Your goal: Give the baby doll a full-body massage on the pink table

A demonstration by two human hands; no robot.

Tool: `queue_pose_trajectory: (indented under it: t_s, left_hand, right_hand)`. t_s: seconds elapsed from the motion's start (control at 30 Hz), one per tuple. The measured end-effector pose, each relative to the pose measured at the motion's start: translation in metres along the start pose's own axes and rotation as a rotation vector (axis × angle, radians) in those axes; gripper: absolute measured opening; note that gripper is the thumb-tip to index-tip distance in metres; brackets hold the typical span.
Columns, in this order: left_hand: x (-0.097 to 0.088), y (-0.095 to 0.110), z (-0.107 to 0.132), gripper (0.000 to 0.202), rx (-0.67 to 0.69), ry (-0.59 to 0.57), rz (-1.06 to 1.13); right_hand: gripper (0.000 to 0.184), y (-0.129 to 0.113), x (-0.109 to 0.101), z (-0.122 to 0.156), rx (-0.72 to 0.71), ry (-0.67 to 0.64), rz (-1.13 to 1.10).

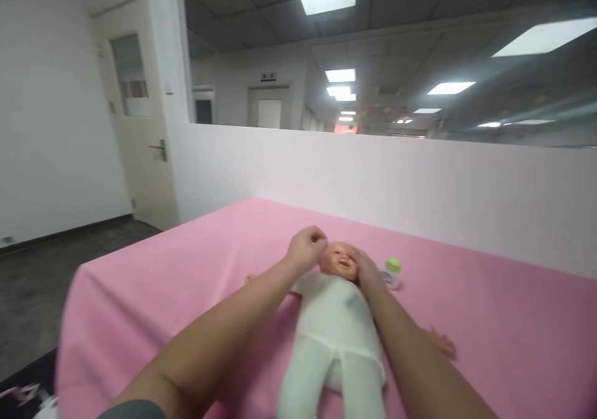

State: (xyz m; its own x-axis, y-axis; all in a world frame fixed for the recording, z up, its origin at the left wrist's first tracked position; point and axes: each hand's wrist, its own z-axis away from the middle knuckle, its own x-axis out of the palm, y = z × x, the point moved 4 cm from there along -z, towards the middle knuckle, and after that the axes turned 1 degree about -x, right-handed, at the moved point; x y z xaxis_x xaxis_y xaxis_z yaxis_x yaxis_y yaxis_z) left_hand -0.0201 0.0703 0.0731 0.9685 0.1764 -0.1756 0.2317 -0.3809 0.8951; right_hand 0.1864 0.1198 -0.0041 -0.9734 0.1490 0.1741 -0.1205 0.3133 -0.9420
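Observation:
A baby doll (339,319) with a pale cloth body lies on its back on a pink cloth, its smiling head (339,262) away from me. My left hand (308,247) is beside the head, on its left. The fingers there are curled together, and anything between them is too small or hidden to name. Against the other side of the doll's face rests my right hand (366,268), fingers extended along the temple and cheek. Behind that hand stands a small white bottle with a green cap (392,273). My forearms partly cover the doll's arms; its two hands show.
The pink-covered table (494,319) meets a low white wall (382,176) with a wide window above. At the left are a door (135,120) and dark floor. Some blurred pink and white items (32,400) lie at the lower left corner.

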Motion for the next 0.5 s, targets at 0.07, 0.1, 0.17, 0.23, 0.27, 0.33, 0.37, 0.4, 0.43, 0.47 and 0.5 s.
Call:
queue_pose_trajectory:
  t_s: [0.07, 0.1, 0.17, 0.23, 0.27, 0.33, 0.37, 0.4, 0.43, 0.47, 0.5]
  left_hand:
    - [0.018, -0.023, -0.024, 0.012, -0.018, 0.045, 0.064]
    - [0.026, -0.035, -0.03, 0.015, -0.035, 0.059, 0.097]
    - [0.041, -0.056, -0.031, 0.022, -0.078, 0.051, 0.152]
    - [0.054, -0.075, -0.027, 0.03, -0.118, 0.016, 0.188]
    - [0.059, -0.083, -0.024, 0.034, -0.133, -0.006, 0.198]
    - [0.065, -0.096, -0.02, 0.044, -0.159, -0.044, 0.212]
    - [0.066, -0.1, -0.019, 0.05, -0.173, -0.059, 0.219]
    - [0.066, -0.104, -0.019, 0.054, -0.188, -0.074, 0.228]
    - [0.066, -0.106, -0.019, 0.058, -0.204, -0.088, 0.241]
    - [0.066, -0.107, -0.02, 0.061, -0.219, -0.104, 0.258]
    - [0.065, -0.107, -0.021, 0.063, -0.232, -0.121, 0.277]
  right_hand:
    - [0.044, -0.001, -0.001, -0.001, -0.005, -0.023, 0.027]
    - [0.043, 0.0, -0.001, -0.002, -0.004, -0.037, 0.041]
    - [0.044, 0.003, -0.003, -0.005, -0.007, -0.052, 0.061]
    - [0.044, 0.008, -0.005, -0.006, -0.005, -0.059, 0.07]
    - [0.044, 0.01, -0.005, -0.006, -0.002, -0.062, 0.07]
    - [0.044, 0.013, -0.005, -0.004, 0.009, -0.068, 0.063]
    - [0.044, 0.014, -0.005, -0.003, 0.016, -0.073, 0.058]
    - [0.044, 0.015, -0.005, -0.002, 0.021, -0.078, 0.053]
    - [0.045, 0.016, -0.005, 0.0, 0.024, -0.082, 0.049]
    - [0.045, 0.016, -0.005, 0.001, 0.025, -0.086, 0.047]
    - [0.045, 0.016, -0.005, 0.002, 0.022, -0.088, 0.05]
